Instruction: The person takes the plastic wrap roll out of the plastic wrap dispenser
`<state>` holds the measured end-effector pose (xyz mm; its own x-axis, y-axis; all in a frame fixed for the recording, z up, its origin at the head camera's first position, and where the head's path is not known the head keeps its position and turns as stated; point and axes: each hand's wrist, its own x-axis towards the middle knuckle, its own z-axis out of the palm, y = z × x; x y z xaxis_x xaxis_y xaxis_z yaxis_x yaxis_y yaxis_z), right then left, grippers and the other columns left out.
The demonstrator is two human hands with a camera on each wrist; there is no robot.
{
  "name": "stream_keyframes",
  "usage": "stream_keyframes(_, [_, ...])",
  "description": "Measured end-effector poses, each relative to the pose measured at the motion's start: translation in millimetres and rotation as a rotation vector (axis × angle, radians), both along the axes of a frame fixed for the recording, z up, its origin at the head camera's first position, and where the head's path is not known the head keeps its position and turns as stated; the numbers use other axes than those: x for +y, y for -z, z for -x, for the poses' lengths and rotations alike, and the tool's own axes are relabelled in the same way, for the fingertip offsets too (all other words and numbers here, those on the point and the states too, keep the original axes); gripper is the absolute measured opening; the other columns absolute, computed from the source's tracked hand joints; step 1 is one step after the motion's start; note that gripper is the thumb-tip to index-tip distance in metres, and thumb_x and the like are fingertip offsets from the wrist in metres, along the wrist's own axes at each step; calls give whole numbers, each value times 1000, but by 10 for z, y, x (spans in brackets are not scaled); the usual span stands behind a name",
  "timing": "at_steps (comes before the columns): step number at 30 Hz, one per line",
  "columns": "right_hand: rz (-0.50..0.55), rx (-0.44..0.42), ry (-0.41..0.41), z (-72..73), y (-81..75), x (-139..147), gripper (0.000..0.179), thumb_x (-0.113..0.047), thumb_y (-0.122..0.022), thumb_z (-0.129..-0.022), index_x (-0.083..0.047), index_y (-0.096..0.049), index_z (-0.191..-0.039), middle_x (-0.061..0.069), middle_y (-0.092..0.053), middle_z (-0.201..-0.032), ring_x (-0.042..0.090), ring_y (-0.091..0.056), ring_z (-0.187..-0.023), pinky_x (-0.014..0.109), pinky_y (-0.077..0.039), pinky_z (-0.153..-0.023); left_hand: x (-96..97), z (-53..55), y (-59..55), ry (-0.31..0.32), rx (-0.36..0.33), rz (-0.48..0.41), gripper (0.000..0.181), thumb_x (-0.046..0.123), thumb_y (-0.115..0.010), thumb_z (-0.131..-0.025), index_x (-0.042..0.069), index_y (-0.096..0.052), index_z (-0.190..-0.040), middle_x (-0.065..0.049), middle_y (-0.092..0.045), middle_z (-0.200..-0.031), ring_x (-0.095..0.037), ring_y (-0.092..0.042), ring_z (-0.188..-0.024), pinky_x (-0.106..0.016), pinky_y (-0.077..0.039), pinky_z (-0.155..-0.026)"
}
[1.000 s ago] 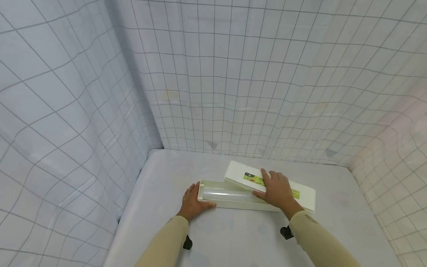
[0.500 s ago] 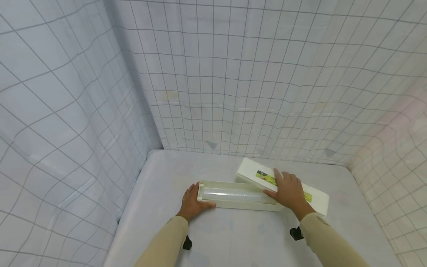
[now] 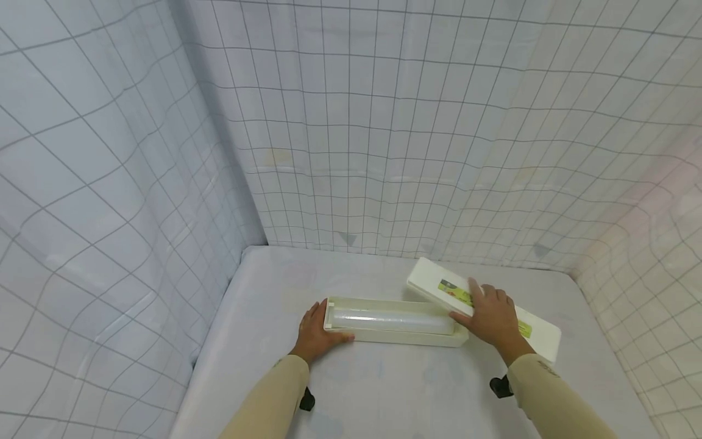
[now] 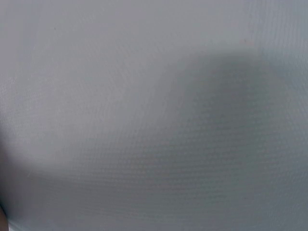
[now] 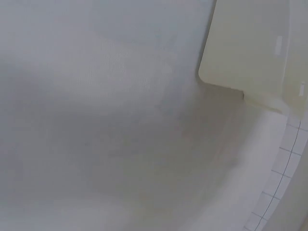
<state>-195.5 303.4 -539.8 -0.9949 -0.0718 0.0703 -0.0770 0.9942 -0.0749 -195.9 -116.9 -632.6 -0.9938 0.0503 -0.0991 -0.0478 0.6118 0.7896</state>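
On the bench (image 3: 395, 390), the person's left hand (image 3: 317, 334) holds the left end of a long cream plastic box (image 3: 406, 336), fingers curled round it. The right hand's fingers (image 3: 493, 314) pinch a white rectangular lid (image 3: 451, 291) slanting over the box's right end. Should that thumb snag the rim, the box could swivel, perhaps jostling the translucent roll (image 3: 384, 320) inside.

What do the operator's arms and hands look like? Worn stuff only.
Left hand and right hand: ungloved. Left sleeve and right sleeve: long, beige, plain-looking except a small dark marking on the right, unreadable. Left black fitting, right black fitting near the cuffs.
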Motion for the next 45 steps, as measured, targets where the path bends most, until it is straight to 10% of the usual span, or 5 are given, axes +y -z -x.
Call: stream_keyframes(45, [31,-102,334,-615,247,1121,110,-79,-55,-88,11,-30,-146,50,-45,-122,70,-47,-106,74,-41,-83,16,7,6,-9,5,18,114,56,-94,-62,20,-39,-155,-11,-46,-158,-38,-24,-155,-66,-19,-124])
